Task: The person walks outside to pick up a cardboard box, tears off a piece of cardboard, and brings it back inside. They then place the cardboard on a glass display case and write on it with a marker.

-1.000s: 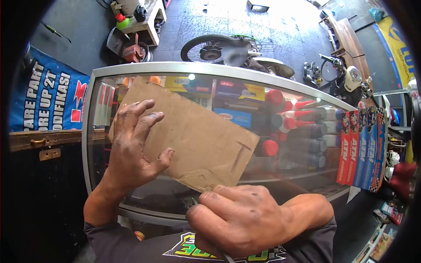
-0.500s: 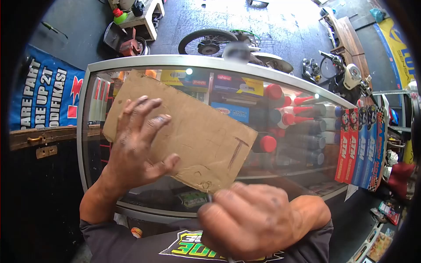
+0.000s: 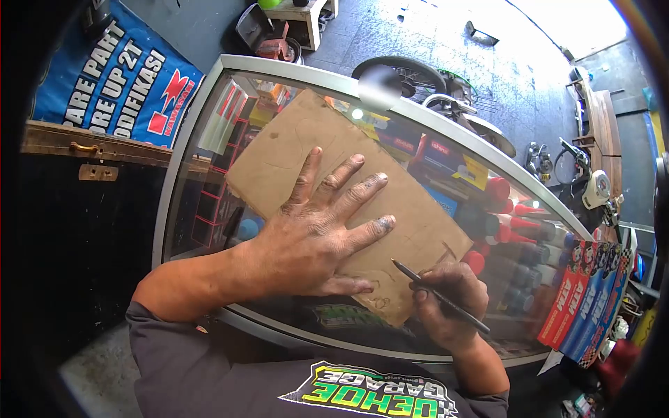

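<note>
A flat brown piece of cardboard [image 3: 418, 223] lies at a slant on the glass top of a display case. Pencil outlines and a dark mark near its right end show on it. My left hand [image 3: 313, 233] rests palm down over the middle of the cardboard with fingers spread. In my right hand [image 3: 456, 299], at the lower right corner, is a dark pencil [image 3: 446, 302] with a light sharpened tip. The tip points up and left over the cardboard; whether it touches cannot be told.
The display case's metal frame [image 3: 198, 150] surrounds the glass, with bottles [image 3: 526, 233] and boxes inside. Red and blue boxes [image 3: 584, 299] stand at the right. Beyond the case are a motorcycle wheel [image 3: 418, 73] and a wooden bench [image 3: 603, 132]. A blue banner [image 3: 111, 76] hangs at left.
My right hand has moved up and right from near my chest, and the pencil is now plainly visible. My left hand's fingers have flattened and spread wider. The whole view has shifted and tilted.
</note>
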Demonstrator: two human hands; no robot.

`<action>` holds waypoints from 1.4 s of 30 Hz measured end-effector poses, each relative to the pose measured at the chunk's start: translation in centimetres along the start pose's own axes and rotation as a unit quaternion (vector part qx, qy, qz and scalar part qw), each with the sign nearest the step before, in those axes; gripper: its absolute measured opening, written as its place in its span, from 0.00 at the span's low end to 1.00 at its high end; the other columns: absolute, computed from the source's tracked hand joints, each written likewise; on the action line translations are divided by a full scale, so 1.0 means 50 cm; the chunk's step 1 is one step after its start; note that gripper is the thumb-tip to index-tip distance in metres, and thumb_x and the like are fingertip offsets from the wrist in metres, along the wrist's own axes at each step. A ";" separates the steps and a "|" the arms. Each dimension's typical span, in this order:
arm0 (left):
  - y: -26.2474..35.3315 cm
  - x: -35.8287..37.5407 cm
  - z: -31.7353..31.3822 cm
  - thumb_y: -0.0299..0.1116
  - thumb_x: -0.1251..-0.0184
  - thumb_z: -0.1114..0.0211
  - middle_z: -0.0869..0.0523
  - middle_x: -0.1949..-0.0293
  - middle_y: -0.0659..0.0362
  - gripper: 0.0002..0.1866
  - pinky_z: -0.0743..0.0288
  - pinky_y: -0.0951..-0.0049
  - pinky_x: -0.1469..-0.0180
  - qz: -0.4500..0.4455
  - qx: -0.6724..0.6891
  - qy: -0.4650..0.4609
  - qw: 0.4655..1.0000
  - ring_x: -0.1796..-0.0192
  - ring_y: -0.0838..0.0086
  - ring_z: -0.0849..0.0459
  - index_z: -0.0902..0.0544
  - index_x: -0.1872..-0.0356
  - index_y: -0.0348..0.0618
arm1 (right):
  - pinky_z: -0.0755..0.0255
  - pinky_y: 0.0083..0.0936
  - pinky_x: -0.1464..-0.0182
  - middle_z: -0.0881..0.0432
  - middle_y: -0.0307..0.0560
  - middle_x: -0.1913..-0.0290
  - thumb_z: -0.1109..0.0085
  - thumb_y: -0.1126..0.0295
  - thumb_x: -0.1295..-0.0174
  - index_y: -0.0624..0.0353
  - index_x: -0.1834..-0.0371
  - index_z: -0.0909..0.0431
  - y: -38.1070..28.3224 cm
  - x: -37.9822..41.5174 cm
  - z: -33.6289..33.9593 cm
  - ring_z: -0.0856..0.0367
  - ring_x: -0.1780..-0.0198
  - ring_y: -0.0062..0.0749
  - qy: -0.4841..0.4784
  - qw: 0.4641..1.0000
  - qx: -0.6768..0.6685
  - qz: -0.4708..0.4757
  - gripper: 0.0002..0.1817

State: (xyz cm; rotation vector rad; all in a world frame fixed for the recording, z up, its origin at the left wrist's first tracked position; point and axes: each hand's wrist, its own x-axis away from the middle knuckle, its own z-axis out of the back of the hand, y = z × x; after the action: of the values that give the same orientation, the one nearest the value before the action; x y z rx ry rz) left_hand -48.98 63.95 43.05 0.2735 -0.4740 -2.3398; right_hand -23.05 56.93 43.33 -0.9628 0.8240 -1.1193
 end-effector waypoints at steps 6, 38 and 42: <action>0.001 0.000 0.003 0.71 0.44 0.32 0.37 0.24 0.42 0.41 0.78 0.28 0.22 0.004 -0.001 -0.008 1.000 0.18 0.40 0.50 0.17 0.37 0.53 | 0.21 0.22 0.65 0.13 0.47 0.68 0.33 0.81 0.44 0.64 0.59 0.20 0.004 -0.013 0.004 0.15 0.71 0.26 -0.017 0.999 0.037 0.025 0.10; 0.008 -0.008 0.009 0.71 0.47 0.29 0.38 0.23 0.42 0.42 0.79 0.30 0.22 0.022 -0.007 -0.040 0.999 0.18 0.38 0.53 0.18 0.36 0.54 | 0.20 0.24 0.65 0.13 0.48 0.68 0.30 0.79 0.43 0.66 0.60 0.18 -0.013 -0.037 0.013 0.13 0.68 0.27 0.116 0.989 -0.004 -0.095 0.09; 0.007 -0.008 0.008 0.71 0.47 0.29 0.38 0.23 0.43 0.42 0.80 0.30 0.22 0.021 -0.005 -0.040 0.999 0.18 0.38 0.53 0.18 0.36 0.54 | 0.21 0.23 0.65 0.14 0.48 0.69 0.30 0.78 0.41 0.66 0.59 0.19 0.002 -0.036 0.023 0.15 0.69 0.24 0.004 1.000 0.021 0.000 0.09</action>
State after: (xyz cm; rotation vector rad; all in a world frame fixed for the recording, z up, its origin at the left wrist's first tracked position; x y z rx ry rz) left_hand -48.64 64.10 43.59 0.1655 -0.5025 -2.3180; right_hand -22.40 58.91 43.77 -0.9238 0.8042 -1.1365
